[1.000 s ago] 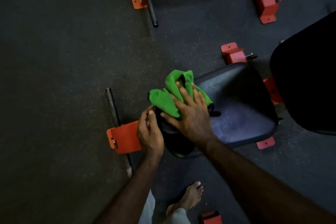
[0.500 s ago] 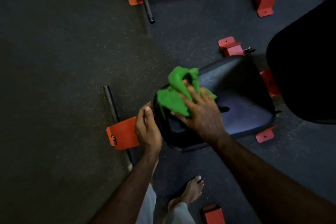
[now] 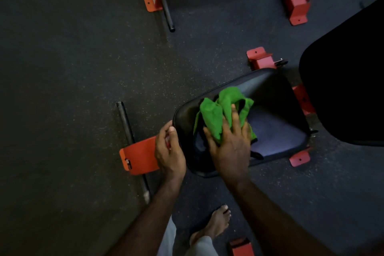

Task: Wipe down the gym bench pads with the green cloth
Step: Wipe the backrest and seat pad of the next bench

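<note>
A black seat pad (image 3: pixel 276 122) of the gym bench sits at centre right, on a red frame. The green cloth (image 3: pixel 216 114) lies bunched on the pad's left half. My right hand (image 3: pixel 230 141) presses flat on the cloth with spread fingers. My left hand (image 3: pixel 169 149) curls around the pad's left edge, thumb on top. A larger black back pad (image 3: pixel 349 89) rises at the right edge of the view.
Dark speckled rubber floor all around. A red foot plate (image 3: pixel 141 157) with a black bar (image 3: pixel 126 122) lies left of the pad. More red frame feet (image 3: pixel 291 0) stand at the back. My bare foot (image 3: pixel 216 224) is on the floor below the pad.
My right hand has slid the cloth rightward along the seat pad, away from its left end. The left hand keeps its hold on the pad's edge.
</note>
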Tool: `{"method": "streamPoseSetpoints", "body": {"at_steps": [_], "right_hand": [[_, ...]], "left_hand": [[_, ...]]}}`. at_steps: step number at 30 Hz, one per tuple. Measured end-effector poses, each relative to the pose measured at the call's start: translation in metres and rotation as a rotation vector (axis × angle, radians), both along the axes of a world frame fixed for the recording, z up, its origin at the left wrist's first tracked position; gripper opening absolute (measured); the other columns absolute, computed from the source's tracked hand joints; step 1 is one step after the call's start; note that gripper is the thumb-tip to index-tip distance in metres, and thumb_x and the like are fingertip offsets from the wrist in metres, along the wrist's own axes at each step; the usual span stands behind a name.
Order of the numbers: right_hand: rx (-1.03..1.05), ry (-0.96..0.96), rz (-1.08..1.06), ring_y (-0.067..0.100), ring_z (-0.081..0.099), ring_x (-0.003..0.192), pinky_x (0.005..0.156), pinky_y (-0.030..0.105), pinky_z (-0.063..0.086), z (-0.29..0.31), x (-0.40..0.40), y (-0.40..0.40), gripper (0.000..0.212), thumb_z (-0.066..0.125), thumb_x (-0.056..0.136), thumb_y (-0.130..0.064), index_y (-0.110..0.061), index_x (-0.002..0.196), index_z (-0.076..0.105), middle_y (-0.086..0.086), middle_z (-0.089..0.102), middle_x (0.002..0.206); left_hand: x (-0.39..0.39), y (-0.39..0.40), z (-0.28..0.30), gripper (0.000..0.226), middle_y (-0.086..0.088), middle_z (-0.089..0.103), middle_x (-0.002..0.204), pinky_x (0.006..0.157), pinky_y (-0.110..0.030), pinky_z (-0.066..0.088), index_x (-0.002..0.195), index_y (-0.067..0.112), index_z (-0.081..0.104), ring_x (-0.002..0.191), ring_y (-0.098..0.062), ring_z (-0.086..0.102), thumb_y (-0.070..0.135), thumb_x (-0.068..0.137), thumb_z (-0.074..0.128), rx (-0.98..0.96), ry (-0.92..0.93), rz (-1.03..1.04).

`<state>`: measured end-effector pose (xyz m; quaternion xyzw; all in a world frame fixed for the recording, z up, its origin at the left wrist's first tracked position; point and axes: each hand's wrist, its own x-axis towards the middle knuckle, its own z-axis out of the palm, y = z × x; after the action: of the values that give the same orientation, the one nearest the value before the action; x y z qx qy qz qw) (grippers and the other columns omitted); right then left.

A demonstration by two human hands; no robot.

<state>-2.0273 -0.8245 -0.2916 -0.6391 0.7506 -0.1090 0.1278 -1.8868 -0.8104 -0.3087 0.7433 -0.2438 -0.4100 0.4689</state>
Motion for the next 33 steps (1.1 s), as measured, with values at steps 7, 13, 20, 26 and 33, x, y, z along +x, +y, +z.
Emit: {"method": "streamPoseSetpoints", "body": {"at_steps": [7,13,20,26,33], "right_hand": [[0.022,0.095,0.588,0.043,0.036,0.149,0.119,0.06,0.035,-0.009,-0.026,0.036,0.061,0.056,0.097,-0.057,-0.027,0.149,0.047,0.006,0.023,0.172],[0.043,0.027,0.081,0.049,0.035,0.147,0.121,0.061,0.029,-0.004,0.0,0.058,0.071,0.057,0.093,-0.049,-0.02,0.155,0.039,0.013,0.023,0.171],[0.042,0.059,0.197,0.045,0.033,0.149,0.119,0.061,0.033,-0.01,-0.034,0.078,0.073,0.056,0.091,-0.047,-0.021,0.156,0.034,0.013,0.017,0.172],[0.115,-0.033,0.14,0.052,0.026,0.151,0.115,0.069,0.033,-0.005,0.02,0.117,0.076,0.045,0.084,-0.039,-0.02,0.157,0.03,0.01,0.001,0.174],[0.029,-0.318,-0.377,0.028,0.012,0.158,0.116,0.059,0.039,0.002,0.023,0.124,0.079,0.061,0.099,-0.028,-0.027,0.165,0.019,0.005,-0.008,0.175]], "left_hand": [[0.004,-0.004,0.002,0.043,0.005,0.071,0.123,0.098,-0.036,0.054,0.128,0.02,0.069,0.114,-0.008,0.065,0.045,0.099,0.05,0.007,-0.008,-0.005],[0.005,0.0,0.003,0.044,0.005,0.07,0.124,0.087,-0.011,0.047,0.131,0.016,0.068,0.111,0.001,0.063,0.04,0.097,0.053,-0.007,-0.042,-0.064],[0.0,0.002,0.004,0.032,0.004,0.069,0.125,0.085,-0.008,0.047,0.133,0.015,0.065,0.111,0.002,0.062,0.024,0.103,0.058,0.008,-0.065,-0.063],[-0.001,0.004,0.001,0.038,0.001,0.068,0.13,0.097,-0.026,0.052,0.138,0.015,0.063,0.119,-0.012,0.063,0.027,0.102,0.058,0.014,-0.091,-0.067],[-0.009,0.008,0.002,0.036,0.002,0.066,0.129,0.083,-0.005,0.046,0.14,0.014,0.06,0.112,0.007,0.06,0.016,0.105,0.057,0.01,-0.068,-0.044]]}}
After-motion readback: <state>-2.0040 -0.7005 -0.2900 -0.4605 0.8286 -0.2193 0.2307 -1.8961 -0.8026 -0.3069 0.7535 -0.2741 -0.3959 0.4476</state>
